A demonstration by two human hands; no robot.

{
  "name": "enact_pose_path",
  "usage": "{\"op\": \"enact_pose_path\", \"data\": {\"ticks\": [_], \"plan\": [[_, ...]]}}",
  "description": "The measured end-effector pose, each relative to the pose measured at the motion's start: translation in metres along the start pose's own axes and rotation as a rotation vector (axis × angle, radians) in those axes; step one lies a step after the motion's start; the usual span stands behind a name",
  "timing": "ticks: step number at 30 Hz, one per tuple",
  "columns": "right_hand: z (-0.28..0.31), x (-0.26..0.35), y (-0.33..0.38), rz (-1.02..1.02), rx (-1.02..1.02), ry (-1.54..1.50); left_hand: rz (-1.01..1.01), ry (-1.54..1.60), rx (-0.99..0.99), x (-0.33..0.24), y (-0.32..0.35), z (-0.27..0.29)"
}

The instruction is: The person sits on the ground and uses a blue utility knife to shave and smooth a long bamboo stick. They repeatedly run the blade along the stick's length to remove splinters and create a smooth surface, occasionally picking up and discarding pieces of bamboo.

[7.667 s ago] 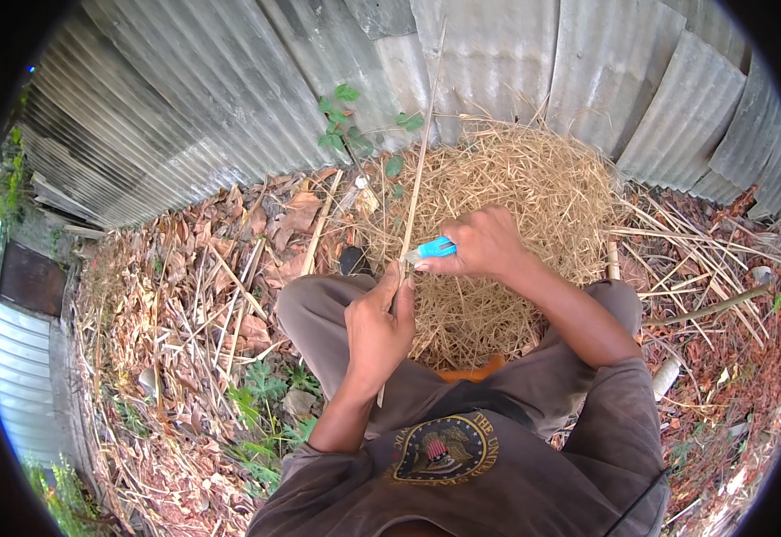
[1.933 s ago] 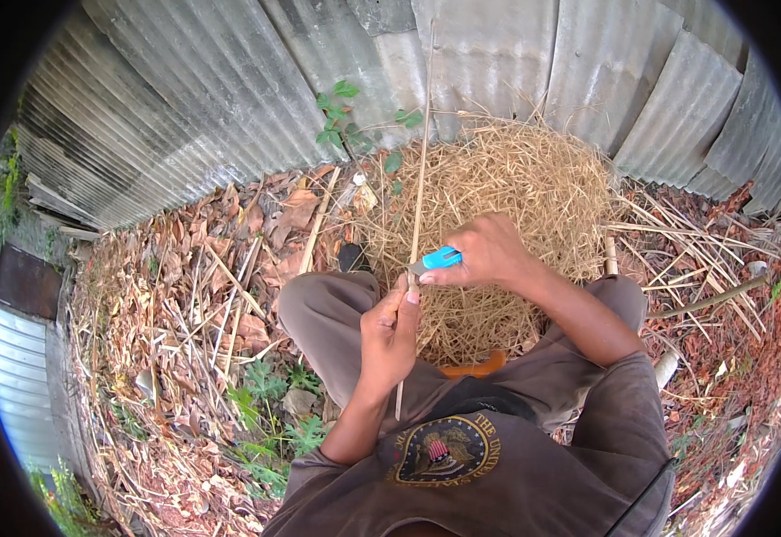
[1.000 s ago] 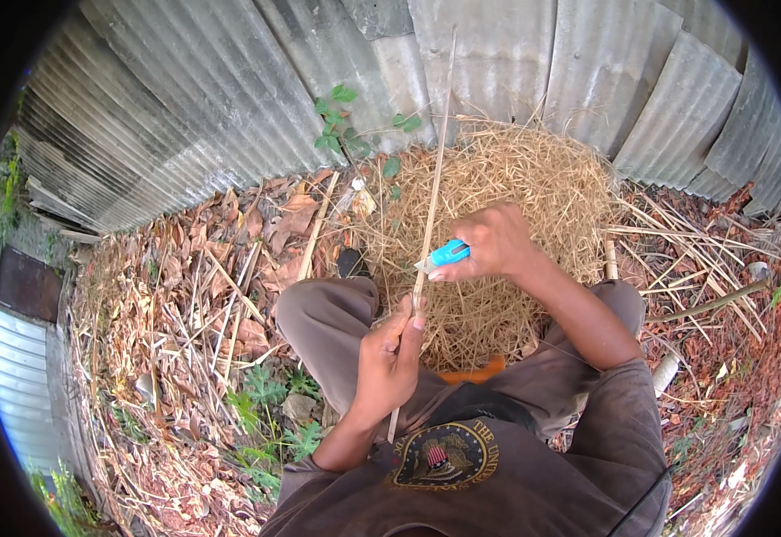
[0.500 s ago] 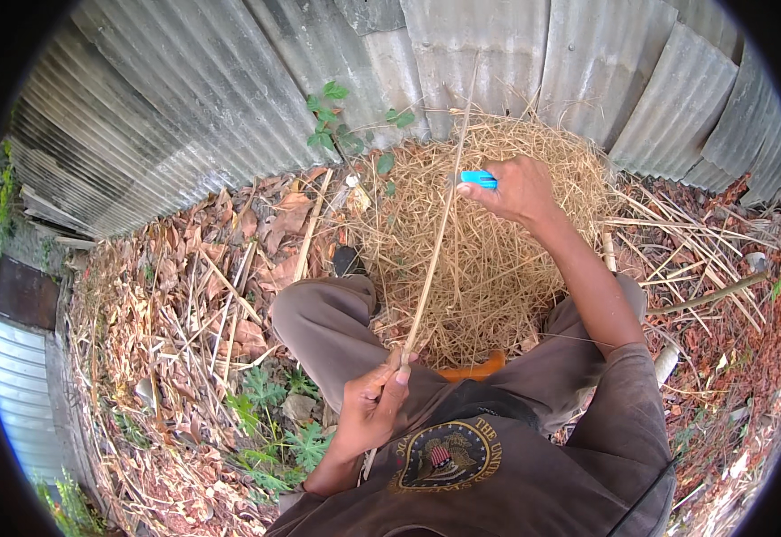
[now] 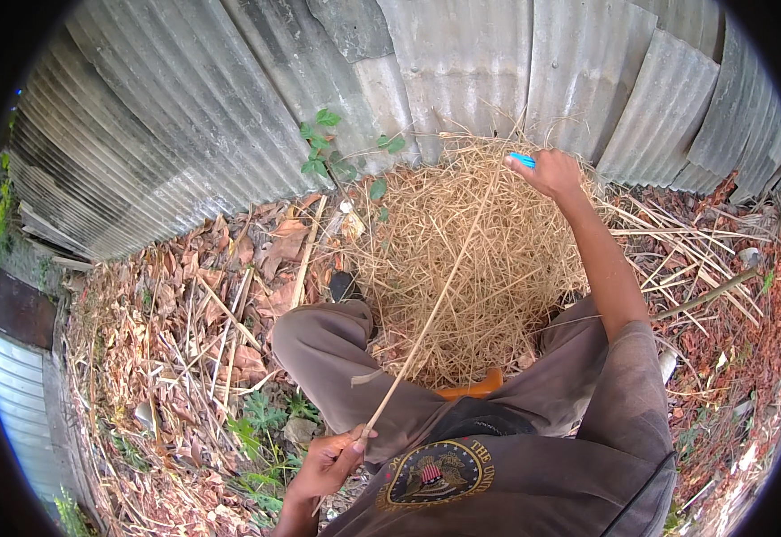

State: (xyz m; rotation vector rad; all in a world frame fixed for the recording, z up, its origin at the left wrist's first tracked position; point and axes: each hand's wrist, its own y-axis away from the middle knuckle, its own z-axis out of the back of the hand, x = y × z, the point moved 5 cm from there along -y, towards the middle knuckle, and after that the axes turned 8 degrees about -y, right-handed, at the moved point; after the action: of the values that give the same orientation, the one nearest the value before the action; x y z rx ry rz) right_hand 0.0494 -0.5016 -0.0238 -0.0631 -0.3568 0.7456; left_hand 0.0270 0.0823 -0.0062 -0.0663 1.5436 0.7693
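Across the straw pile (image 5: 507, 268), a long thin strip (image 5: 435, 318) of pale wood is held slantwise, from the person's lap up toward the pile's far right edge. Its lower part is gripped by the left hand (image 5: 326, 463), with thumb and fingers closed around it, and a short length is left showing below the fist. By the right hand (image 5: 553, 174), a blue knife (image 5: 522, 160) is clasped near the far edge of the pile, close to the strip's upper end; whether the strip is touched by the blade there cannot be told. A small curl (image 5: 371, 379) of pale wood is seen just beside the strip, in front of the left thigh. At the pile's near edge, an orange object (image 5: 471, 387) is partly hidden between the legs. By its left edge, a dark shoe (image 5: 344, 286) is seen, with dry leaves (image 5: 229, 268) spread beyond it. Loose sticks (image 5: 695, 246) are scattered past the right edge, and the far edge is bordered by a corrugated metal fence (image 5: 462, 72).
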Motion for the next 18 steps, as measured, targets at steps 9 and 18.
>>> {"op": "enact_pose_path", "data": {"ticks": [9, 18], "plan": [[0.008, -0.13, -0.009, -0.384, 0.02, -0.269, -0.167, 0.144, -0.155, 0.0, -0.027, 0.001], [0.04, 0.128, 0.111, 0.539, 0.103, -0.36, -0.428, 0.316, -0.257, -0.09, -0.191, -0.048]]}}
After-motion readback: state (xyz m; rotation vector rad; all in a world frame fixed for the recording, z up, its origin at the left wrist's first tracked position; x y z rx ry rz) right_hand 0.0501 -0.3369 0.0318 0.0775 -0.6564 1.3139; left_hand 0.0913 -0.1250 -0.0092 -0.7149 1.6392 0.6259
